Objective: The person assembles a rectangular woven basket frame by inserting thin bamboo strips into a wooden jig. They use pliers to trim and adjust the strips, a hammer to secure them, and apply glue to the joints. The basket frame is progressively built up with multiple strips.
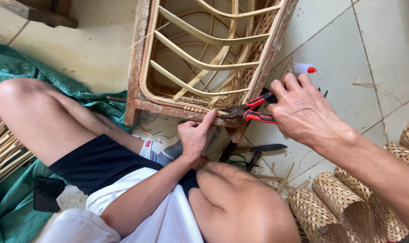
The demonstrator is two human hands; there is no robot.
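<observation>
Pliers with red-and-black handles (pixel 251 109) gripped in right hand (pixel 303 112), nose at lower rail of weathered wooden frame with bent rattan ribs (pixel 186 110) | left hand (pixel 194 135) pinches rail beside nose | steady frame, squeeze squarely.

Left hand (pixel 194 135) presses fingers against the near edge of a wooden frame (pixel 137 58) with a cane lattice inside. Right hand (pixel 303 110) grips red-handled pliers (pixel 254 110), tip at the frame's near rail. Knife (pixel 258 148) lies on the tiled floor (pixel 348 63) below. Woven rolls (pixel 344 202) near right. Small white bottle (pixel 304 68) far right. Black phone (pixel 46 194) on green cloth (pixel 15 67), near left.
</observation>
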